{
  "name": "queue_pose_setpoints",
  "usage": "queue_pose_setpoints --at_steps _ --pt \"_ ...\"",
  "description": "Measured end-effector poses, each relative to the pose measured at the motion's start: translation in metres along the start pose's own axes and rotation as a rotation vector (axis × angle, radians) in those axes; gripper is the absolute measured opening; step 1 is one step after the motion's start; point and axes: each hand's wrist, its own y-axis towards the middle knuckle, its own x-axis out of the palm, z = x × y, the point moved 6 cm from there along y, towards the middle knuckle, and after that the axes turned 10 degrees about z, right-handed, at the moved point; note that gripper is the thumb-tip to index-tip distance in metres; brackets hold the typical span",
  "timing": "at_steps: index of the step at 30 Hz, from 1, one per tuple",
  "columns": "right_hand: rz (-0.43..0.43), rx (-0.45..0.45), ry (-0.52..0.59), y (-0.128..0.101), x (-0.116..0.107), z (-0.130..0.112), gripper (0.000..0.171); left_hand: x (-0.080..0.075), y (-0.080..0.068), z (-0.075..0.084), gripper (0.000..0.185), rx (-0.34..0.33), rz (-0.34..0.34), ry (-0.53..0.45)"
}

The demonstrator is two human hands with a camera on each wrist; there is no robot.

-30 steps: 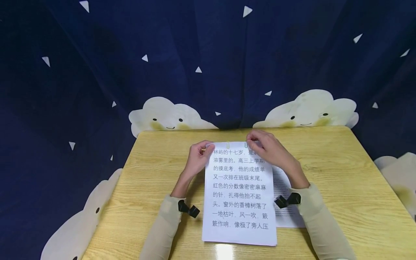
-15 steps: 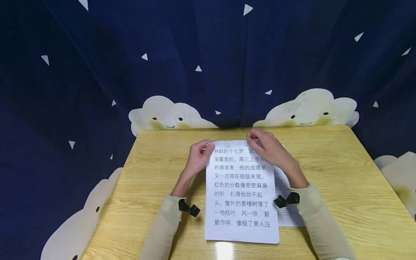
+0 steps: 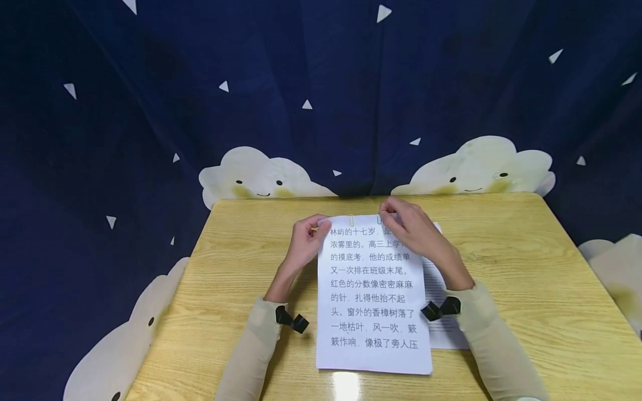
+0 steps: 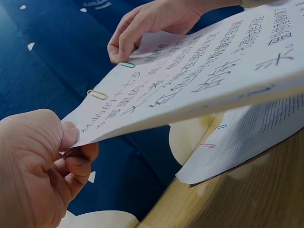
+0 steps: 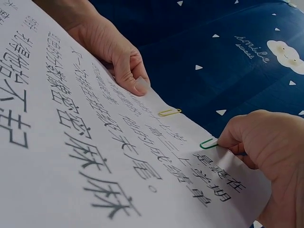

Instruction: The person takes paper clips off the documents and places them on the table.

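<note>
While the printed sheets (image 3: pixel 373 295) lie at the middle of the head view on the wooden desk (image 3: pixel 526 278), their far edge is raised off the surface, as the left wrist view shows. The top-left corner of the stack is pinched by the left hand (image 3: pixel 303 245), thumb on top and curled fingers beneath, apparently so that the pages are kept aligned and steady. A green paper clip (image 5: pixel 208 143) at the upper edge, right of centre in the head view, is pinched by the fingertips of the right hand (image 3: pixel 416 231), which is curled over the top-right part of the page; the clip sits half over the paper's edge, seemingly being worked along it. A yellow paper clip (image 5: pixel 169 112) is already seated on the same edge, between the two hands, and holds the pages together there. A second set of printed pages (image 3: pixel 443 312) lies flat at the lower right of the stack, partly covered by it and by the right forearm, with two small clips (image 4: pixel 213 137) on its edge seen in the left wrist view. Behind the desk, a dark blue cloud-printed curtain (image 3: pixel 200 83) fills the upper frame.
</note>
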Motion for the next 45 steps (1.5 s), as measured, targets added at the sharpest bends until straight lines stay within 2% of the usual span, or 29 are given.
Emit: queue_pose_setpoints --at_steps 17,28,38,45 --pt "0.019 0.011 -0.021 -0.0006 0.0005 -0.0009 0.011 0.0007 0.0008 -0.0018 0.020 -0.018 0.025 -0.013" --pt "0.031 0.000 -0.020 -0.0008 0.0015 -0.0005 0.010 -0.0004 0.0013 0.0002 0.020 0.022 0.016 -0.020" --pt "0.043 -0.014 -0.021 -0.0006 0.0028 -0.0009 0.009 -0.0019 0.0017 -0.0002 0.019 0.020 0.029 -0.016" --pt "0.058 -0.014 0.012 -0.0002 -0.0019 -0.0021 0.009 -0.0005 0.0011 -0.0030 0.020 -0.006 0.019 -0.003"
